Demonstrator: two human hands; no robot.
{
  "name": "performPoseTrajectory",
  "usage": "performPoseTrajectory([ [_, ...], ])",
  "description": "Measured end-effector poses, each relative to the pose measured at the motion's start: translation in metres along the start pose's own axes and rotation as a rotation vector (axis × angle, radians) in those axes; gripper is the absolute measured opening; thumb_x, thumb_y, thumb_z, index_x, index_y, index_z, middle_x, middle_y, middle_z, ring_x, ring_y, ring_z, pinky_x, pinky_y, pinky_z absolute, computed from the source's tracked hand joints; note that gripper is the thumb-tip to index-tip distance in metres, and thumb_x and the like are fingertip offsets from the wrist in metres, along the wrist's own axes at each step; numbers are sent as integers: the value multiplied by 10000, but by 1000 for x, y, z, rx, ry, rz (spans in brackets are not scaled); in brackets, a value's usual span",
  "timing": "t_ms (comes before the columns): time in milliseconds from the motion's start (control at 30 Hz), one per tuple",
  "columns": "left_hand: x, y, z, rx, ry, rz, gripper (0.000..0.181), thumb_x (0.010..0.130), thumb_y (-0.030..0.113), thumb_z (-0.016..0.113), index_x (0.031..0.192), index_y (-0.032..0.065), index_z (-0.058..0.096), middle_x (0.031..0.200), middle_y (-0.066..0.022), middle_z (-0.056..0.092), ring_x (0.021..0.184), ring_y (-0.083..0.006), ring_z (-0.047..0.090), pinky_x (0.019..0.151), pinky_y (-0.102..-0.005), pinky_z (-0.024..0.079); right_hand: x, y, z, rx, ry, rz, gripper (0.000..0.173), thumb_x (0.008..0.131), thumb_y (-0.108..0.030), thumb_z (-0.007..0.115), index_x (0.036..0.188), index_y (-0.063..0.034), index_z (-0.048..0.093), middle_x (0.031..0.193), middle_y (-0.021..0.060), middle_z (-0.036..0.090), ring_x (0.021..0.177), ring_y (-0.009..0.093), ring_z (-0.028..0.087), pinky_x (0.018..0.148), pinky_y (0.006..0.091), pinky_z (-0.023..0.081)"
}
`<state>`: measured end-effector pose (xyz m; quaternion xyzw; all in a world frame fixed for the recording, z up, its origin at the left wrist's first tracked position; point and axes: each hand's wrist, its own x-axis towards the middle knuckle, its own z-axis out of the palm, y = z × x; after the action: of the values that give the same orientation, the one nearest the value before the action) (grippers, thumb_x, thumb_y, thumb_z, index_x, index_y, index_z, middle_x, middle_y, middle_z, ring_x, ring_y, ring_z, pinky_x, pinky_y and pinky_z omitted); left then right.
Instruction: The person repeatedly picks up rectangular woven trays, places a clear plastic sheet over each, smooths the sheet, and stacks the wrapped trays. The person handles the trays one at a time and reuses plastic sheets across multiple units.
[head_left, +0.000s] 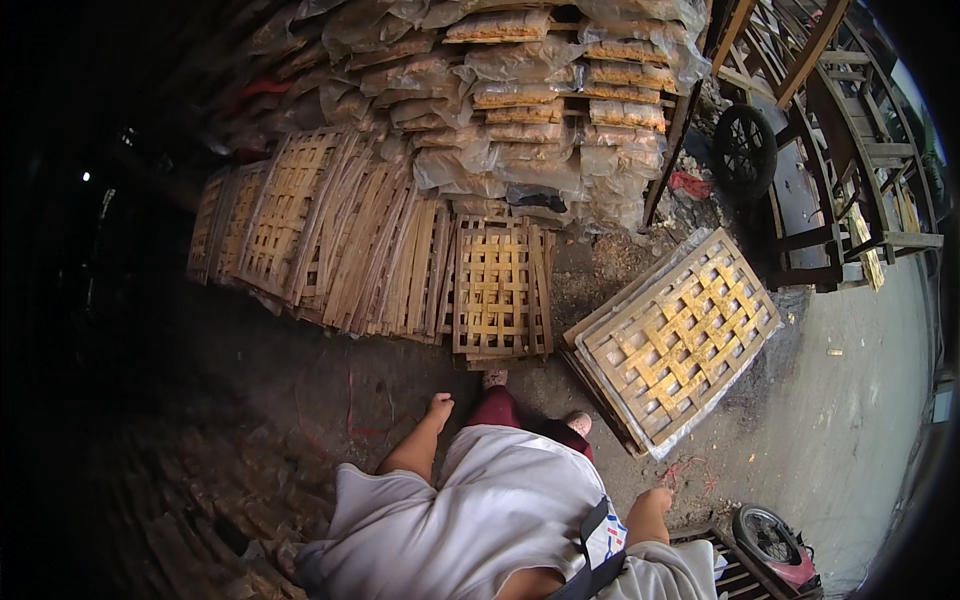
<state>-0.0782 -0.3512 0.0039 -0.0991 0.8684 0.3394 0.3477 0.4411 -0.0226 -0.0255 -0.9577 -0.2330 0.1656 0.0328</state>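
Observation:
My left hand (440, 407) hangs at my side, fingers curled in and nothing visible in it. It is nearest to a woven bamboo tray in a wooden frame (491, 292), which leans upright beyond my foot. Low on the right, my right hand (658, 501) is small and partly turned away, so its fingers are not clear. Just beyond it lies a stack of woven wooden-framed trays (682, 337), set at a slant on the floor with clear plastic sheet (660, 450) sticking out beneath the top tray. Neither hand touches a tray.
A long row of framed trays (375, 247) leans on edge at the left. Behind it rises a tall pile of plastic-covered orange-brown slabs (525, 112). Wooden racks (862, 150) and a spoked wheel (744, 150) stand at right. Red string (690, 471) lies on the floor.

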Motion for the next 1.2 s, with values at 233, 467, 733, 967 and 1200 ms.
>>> performPoseTrajectory([
  [233,16,-109,-86,-144,472,-830,315,814,123,577,1118,53,619,1013,-140,655,884,-244,644,730,-356,504,-38,-47,-49,531,171,-6,322,836,-108,525,1130,-10,613,1079,179,651,991,298,620,853,406,486],
  [467,168,5,-24,-191,-117,-389,244,845,166,565,1078,129,624,796,-57,649,612,-184,552,504,-326,390,-228,-116,-78,-14,73,-784,219,812,-73,558,993,-72,682,850,135,665,889,332,587,819,425,447],
  [733,273,375,80,-722,-534,154,392,929,213,525,1284,51,484,1203,-115,603,1124,-233,566,930,-353,426,-293,-48,-47,-252,-6,-921,105,766,-58,602,838,-81,675,803,120,650,860,289,569,899,414,394],
  [967,321,582,153,-906,-717,316,533,911,362,565,1325,53,433,1316,-132,523,1192,-226,510,936,-343,413,-218,38,-38,-158,-251,-445,311,853,-211,549,1117,-53,598,942,183,646,903,267,617,813,397,459],
  [1200,339,668,206,-802,-855,219,573,893,454,587,1250,22,469,1307,-146,531,1166,-245,538,852,-315,468,-187,89,-38,-421,-220,-592,514,881,-350,536,1333,-112,473,993,253,645,885,367,627,780,457,471],
])
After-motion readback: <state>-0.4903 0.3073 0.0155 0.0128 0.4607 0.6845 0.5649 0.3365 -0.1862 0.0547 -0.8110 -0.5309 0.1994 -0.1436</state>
